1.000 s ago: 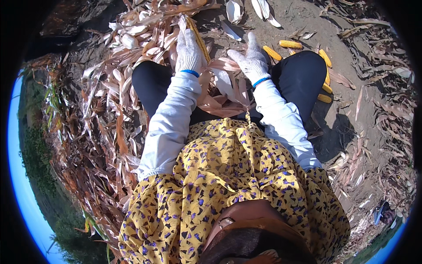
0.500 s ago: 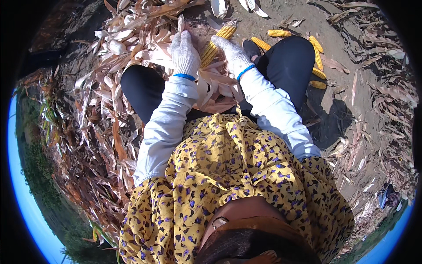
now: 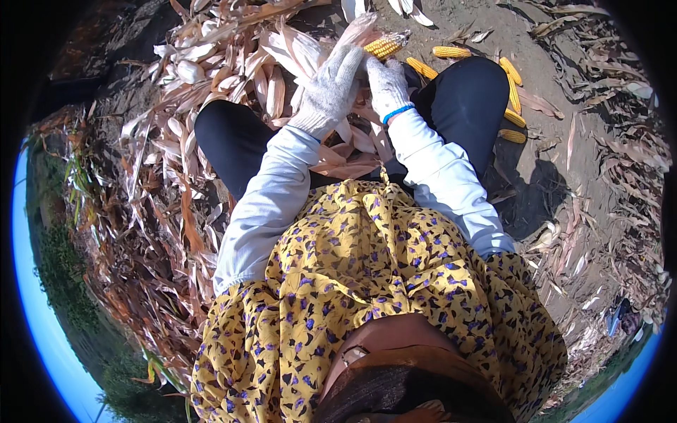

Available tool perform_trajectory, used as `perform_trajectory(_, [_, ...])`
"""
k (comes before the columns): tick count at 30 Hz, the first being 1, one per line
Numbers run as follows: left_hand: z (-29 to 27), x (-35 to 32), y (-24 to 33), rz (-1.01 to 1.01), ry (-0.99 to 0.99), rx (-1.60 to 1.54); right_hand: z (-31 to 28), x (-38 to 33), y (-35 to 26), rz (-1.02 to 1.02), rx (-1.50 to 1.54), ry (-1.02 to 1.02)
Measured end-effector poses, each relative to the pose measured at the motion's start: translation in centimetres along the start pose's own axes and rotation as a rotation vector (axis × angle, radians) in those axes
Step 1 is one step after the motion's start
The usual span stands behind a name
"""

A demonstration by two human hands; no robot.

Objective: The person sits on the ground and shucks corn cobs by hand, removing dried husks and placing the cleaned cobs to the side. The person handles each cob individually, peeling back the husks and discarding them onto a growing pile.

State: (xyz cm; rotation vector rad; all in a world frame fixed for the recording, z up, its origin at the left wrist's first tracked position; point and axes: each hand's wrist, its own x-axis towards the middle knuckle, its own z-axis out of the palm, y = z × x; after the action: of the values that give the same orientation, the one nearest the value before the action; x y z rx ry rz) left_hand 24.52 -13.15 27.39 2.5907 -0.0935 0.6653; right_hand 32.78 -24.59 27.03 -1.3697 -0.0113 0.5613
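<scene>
An ear of corn (image 3: pixel 383 47) shows yellow kernels just beyond my hands, pointing up and right, its lower part hidden. My right hand (image 3: pixel 387 86), in a whitish knit glove with a blue cuff, is closed round that hidden lower part. Against it from the left comes my left hand (image 3: pixel 328 92), gloved alike, its long fingers pressed together on a pale corn husk (image 3: pixel 360 29) beside the kernels. Its thumb and the inner side of its grip are hidden. More loose husk leaves (image 3: pixel 293 51) spread to the left of these fingers.
Several bare corn ears (image 3: pixel 513 99) lie on the soil by my right knee (image 3: pixel 469 95). A deep heap of dry husks (image 3: pixel 159 183) covers the ground at left, reaching my left knee (image 3: pixel 229 144). More dry leaves (image 3: pixel 620 148) are strewn at far right.
My left hand has moved right, up against my right hand and the corn ear. The ear has shifted slightly up and right, with less of its kernels showing. Husk leaves now fan out beside it.
</scene>
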Motion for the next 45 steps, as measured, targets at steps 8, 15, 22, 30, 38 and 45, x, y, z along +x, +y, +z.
perform_trajectory(8, [-0.7, -1.8, -2.0, -0.317, -0.21, 0.335, -0.7, 0.4, 0.7, -0.131, 0.035, -0.093])
perform_trajectory(15, [1.5, -3.0, -0.4, -0.531, -0.205, -0.104, -0.5, 1.0, 0.9, -0.086, 0.428, -0.196])
perform_trajectory(22, [1.3, -3.1, 0.4, -0.615, -0.37, -0.039, -0.9, 1.5, 0.8, -0.083, 0.379, -0.217])
perform_trajectory(30, [0.6, -2.1, 1.6, -0.467, -0.544, 0.007, -2.7, 2.5, 0.0, 0.023, 0.253, -0.271])
perform_trajectory(38, [6.9, -6.9, 0.3, 0.054, -1.103, 0.218, -2.5, 1.0, -0.8, -0.043, -0.155, -0.382])
perform_trajectory(45, [2.3, -3.3, -1.0, -0.637, -0.431, -0.926, -1.5, -1.0, -4.3, -0.074, -0.686, -0.252])
